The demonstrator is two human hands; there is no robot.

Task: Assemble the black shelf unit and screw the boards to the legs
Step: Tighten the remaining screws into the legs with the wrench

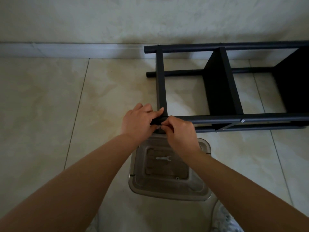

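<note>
The black shelf unit [222, 84] lies on its side on the tiled floor, its round legs running left to right and its boards standing on edge between them. My left hand [138, 122] grips the left end of the near leg [234, 118], where the leftmost board [160, 81] meets it. My right hand [179, 131] pinches something small at that same joint; what it is stays hidden by the fingers. A silver screw head [242, 120] shows further right on the near leg.
A clear plastic tray [168, 169] sits on the floor just below my hands, holding a small flat silver wrench [163, 158] and a small bit of hardware [177, 178]. The wall and skirting run behind the shelf. A white shoe [225, 218] is at bottom right.
</note>
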